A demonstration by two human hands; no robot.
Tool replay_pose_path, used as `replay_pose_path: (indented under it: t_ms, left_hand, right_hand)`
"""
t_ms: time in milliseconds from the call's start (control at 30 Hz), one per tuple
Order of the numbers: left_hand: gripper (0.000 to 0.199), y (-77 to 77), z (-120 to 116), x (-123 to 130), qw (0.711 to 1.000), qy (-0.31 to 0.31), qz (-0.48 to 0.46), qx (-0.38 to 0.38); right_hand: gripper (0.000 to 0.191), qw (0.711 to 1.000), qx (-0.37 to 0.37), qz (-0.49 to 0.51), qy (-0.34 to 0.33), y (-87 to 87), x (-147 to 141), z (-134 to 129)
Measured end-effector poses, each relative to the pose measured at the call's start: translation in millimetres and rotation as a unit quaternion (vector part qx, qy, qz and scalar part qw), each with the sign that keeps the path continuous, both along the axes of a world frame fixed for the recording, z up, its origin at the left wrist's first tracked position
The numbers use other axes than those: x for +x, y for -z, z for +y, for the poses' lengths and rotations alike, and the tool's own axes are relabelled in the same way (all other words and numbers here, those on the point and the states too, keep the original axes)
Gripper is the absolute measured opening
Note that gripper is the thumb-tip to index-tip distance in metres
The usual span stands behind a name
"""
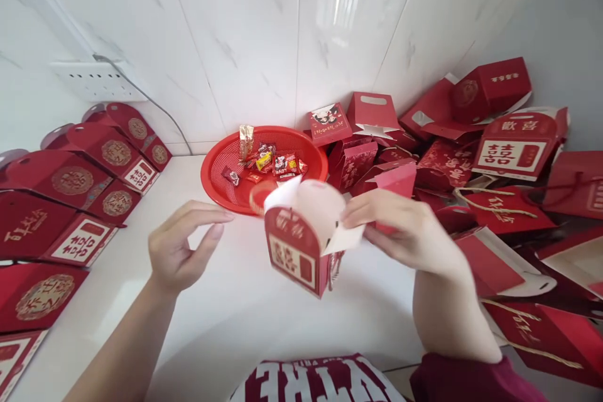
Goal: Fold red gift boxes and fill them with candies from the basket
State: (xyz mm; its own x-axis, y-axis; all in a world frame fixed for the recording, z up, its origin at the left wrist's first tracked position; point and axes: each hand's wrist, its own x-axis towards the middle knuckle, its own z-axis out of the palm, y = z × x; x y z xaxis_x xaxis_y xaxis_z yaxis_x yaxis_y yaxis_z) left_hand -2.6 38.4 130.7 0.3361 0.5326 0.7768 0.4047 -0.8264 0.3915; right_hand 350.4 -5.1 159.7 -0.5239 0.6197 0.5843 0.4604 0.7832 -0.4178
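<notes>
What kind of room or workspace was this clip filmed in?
Probably a home kitchen or similar utility room, though no appliance shows: marble-look wall tiles, a wall socket panel, and a smooth white worktop.

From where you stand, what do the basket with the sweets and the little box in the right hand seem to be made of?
The basket looks like glossy red plastic, judging by its moulded rim and rows of small holes. The box seems to be printed card, smooth outside: its thin flaps fold and show plain white inside.
</notes>
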Motion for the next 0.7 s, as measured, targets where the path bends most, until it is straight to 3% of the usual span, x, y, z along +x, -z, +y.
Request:
replay_pose_path:
  t_ms: [100, 200, 367, 467, 567, 700]
  left_hand:
    - [0.023, -6.6, -4.1, -1.7, 1.0, 0.009, 0.006, -0.014]
    - [0.023, -1.9, -10.8, 9.0, 0.991, 0.043, 0.095, -0.085]
    - [0.021, 14.8, -19.6, 24.3, 0.939, 0.033, 0.265, -0.219]
    - [0.025, 20.7, -21.3, 17.7, 0.931, 0.004, 0.245, -0.272]
    - [0.026, 25.0, -20.6, 3.2, 0.919, -0.012, 0.185, -0.347]
    - [0.034, 43.8, -17.3, -14.5, 0.868, 0.01, 0.102, -0.486]
  right_hand:
    - [0.02, 0.995, -0.024, -0.067, -0.075, 25.2, -23.7, 8.8]
    - [0.02, 0.988, -0.011, -0.113, -0.104, 50.2, -41.8, 7.7]
    - [0.022, 0.99, 0.054, -0.131, -0.025, 76.6, -46.8, -6.4]
    - [0.019, 0.986, 0.043, -0.16, -0.002, 77.7, -39.2, -12.5]
    - [0.035, 0.982, -0.034, -0.178, -0.053, 73.3, -32.8, -14.2]
    - [0.032, 0.977, -0.086, -0.184, -0.065, 73.6, -32.9, -12.5]
